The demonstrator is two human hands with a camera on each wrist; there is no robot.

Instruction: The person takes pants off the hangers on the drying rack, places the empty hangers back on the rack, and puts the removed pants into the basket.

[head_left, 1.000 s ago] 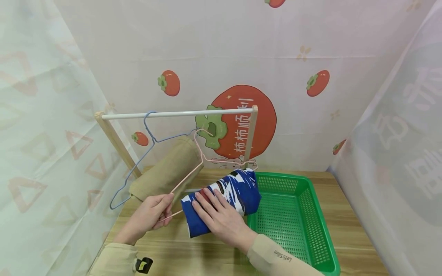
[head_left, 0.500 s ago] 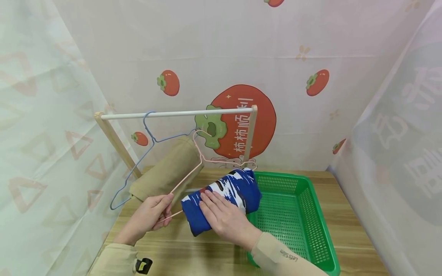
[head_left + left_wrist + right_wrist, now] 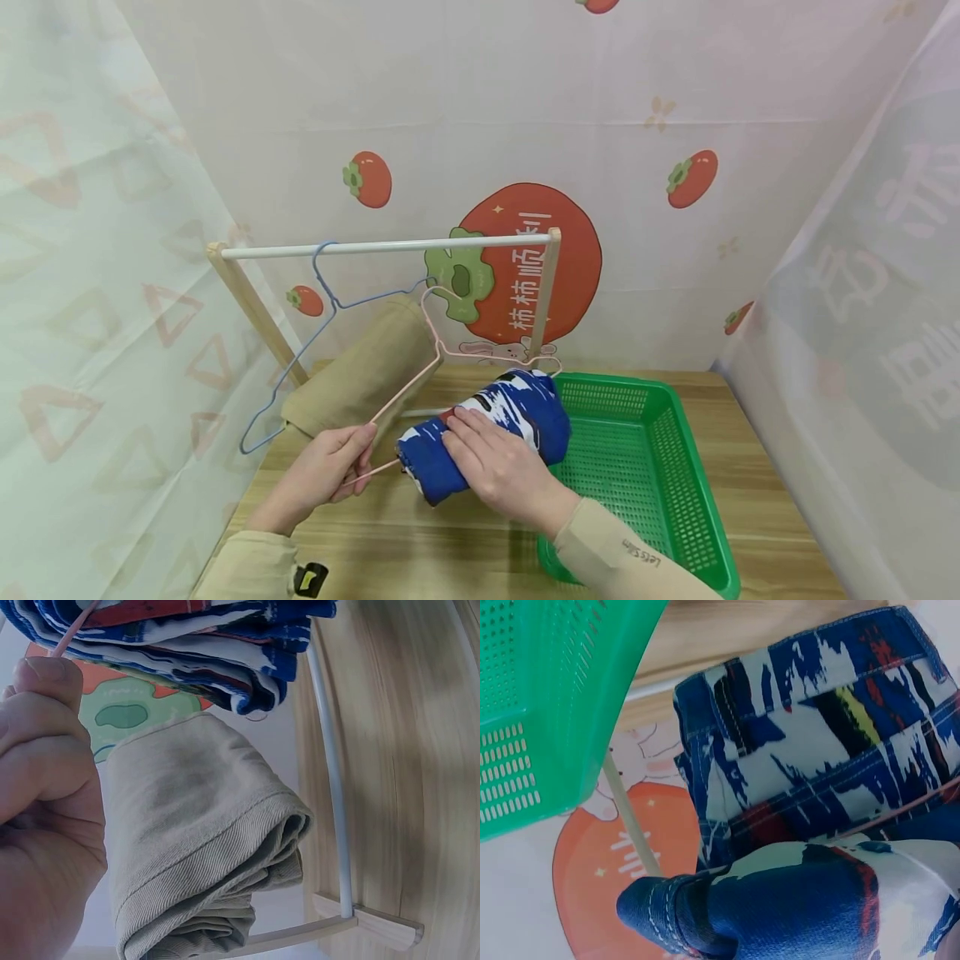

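My left hand point(image 3: 326, 467) grips a pink clothes hanger point(image 3: 407, 385) near its left corner, in front of the rack. Folded over the hanger's lower bar hang blue, white and red patterned trousers point(image 3: 525, 408). On top of that cloth lies my right hand point(image 3: 508, 479), fingers together and fairly straight; its thumb is hidden. In the left wrist view my curled fingers point(image 3: 45, 761) hold the pink wire below the layered trouser ends. The right wrist view shows the two folded sides of the trousers point(image 3: 795, 735), with stitched edges; the right hand is almost out of that view.
A low rack with a white rail point(image 3: 397, 247) stands behind. From it hangs a blue hanger point(image 3: 300, 354) bearing folded beige trousers point(image 3: 367, 367). A green basket point(image 3: 678, 467) sits on the wooden table point(image 3: 765, 500) at the right. Printed sheets point(image 3: 750, 167) enclose the space.
My right hand has slid slightly to the right over the patterned trousers. Their lower left end has shifted up and right a little. The left hand's grip on the hanger looks unchanged.
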